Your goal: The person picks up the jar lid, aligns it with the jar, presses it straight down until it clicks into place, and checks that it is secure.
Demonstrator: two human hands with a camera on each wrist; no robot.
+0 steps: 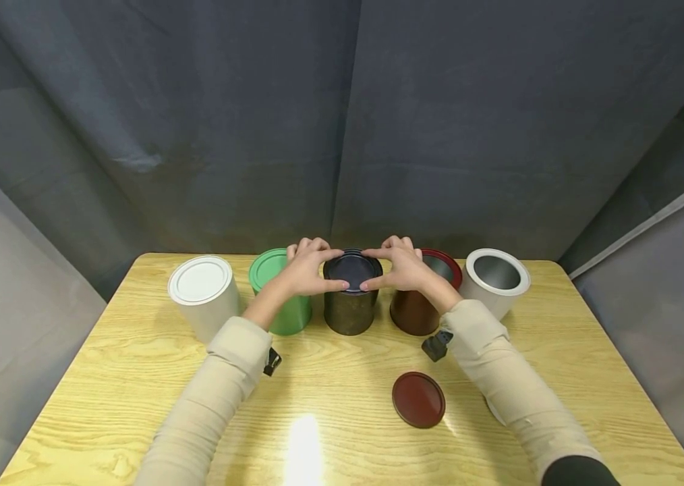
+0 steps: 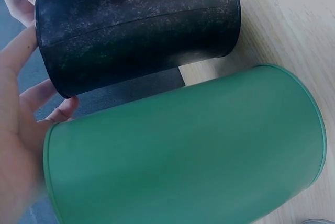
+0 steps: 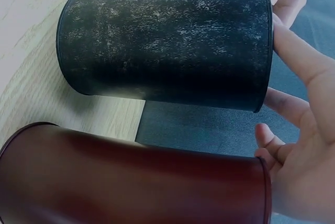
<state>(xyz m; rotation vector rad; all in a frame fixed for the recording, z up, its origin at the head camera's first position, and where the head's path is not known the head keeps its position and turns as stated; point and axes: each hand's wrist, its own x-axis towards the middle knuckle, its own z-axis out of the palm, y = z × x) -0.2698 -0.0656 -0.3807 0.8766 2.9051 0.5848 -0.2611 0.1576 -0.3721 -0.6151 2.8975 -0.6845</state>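
A dark speckled can (image 1: 351,312) stands in the middle of a row of cans on the wooden table (image 1: 135,378). A dark lid (image 1: 353,268) sits on its top. My left hand (image 1: 342,270) pinches the lid's left rim between forefinger and thumb. My right hand (image 1: 364,270) does the same on the right rim. The left wrist view shows the dark can (image 2: 136,30) beside the green can (image 2: 183,150), with my left hand (image 2: 21,130) at their tops. In the right wrist view the dark can (image 3: 167,41) lies above the dark red can (image 3: 131,182), my right hand (image 3: 298,130) at its lid end.
Left of the dark can stand a lidded green can (image 1: 278,297) and a lidded white can (image 1: 202,293). To the right stand an open dark red can (image 1: 421,300) and an open white can (image 1: 496,280). A dark red lid (image 1: 418,399) lies flat near the front.
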